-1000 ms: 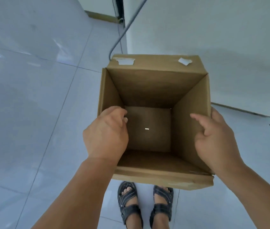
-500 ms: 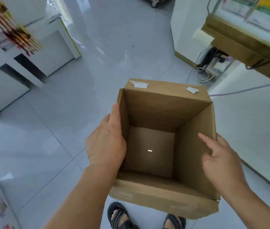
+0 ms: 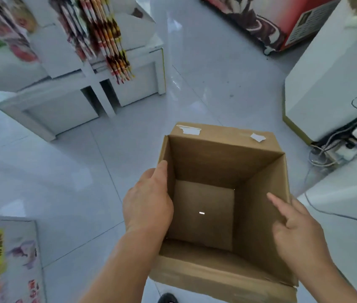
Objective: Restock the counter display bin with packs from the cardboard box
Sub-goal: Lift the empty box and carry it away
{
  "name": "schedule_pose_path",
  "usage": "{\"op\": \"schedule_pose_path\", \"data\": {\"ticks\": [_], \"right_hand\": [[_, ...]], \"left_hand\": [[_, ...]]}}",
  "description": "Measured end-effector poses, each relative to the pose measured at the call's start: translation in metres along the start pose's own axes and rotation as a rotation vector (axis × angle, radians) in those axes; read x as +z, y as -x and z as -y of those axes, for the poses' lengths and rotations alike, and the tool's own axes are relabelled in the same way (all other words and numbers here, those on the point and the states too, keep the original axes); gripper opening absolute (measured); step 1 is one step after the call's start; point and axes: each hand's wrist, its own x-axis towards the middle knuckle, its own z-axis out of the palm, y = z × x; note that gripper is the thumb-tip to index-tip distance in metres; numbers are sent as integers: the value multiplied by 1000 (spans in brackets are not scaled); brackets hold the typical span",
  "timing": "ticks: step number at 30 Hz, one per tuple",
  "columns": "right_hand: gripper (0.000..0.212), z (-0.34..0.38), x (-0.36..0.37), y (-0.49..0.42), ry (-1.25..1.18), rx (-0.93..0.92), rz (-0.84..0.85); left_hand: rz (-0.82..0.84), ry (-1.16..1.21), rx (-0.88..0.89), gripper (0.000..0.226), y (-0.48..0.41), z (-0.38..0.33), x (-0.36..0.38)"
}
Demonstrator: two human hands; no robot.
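Note:
An open brown cardboard box (image 3: 221,149) is held in front of me above the floor, and its inside shows only bare cardboard, no packs. My left hand (image 3: 148,202) grips the box's left wall, thumb along the rim and fingers hidden outside. My right hand (image 3: 297,228) holds the right wall, with the thumb pressed on the inner face and the fingers behind the wall. Bits of white tape stick to the far flap. No display bin is in view.
White shop shelving (image 3: 74,92) with hanging snack packs (image 3: 112,44) stands at the upper left. A white counter (image 3: 330,79) with cables and a power strip (image 3: 343,147) is at the right. A red freezer (image 3: 278,20) is at the top. A printed display (image 3: 4,259) sits lower left.
The view has swung from a bare wall and floor out to the shop aisle. The box is carried along in both hands. My left hand has shifted from the rim's inside to gripping the left wall.

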Motion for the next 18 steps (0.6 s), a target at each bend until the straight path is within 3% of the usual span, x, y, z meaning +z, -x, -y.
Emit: {"op": "schedule_pose_path", "data": {"ticks": [8, 18], "right_hand": [[55, 123, 30, -59, 77, -198, 62], [58, 279, 97, -129, 121, -462, 261]], "left_hand": [[-25, 41, -166, 54, -69, 60, -65], [-98, 60, -427, 49, -148, 148, -124]]}}
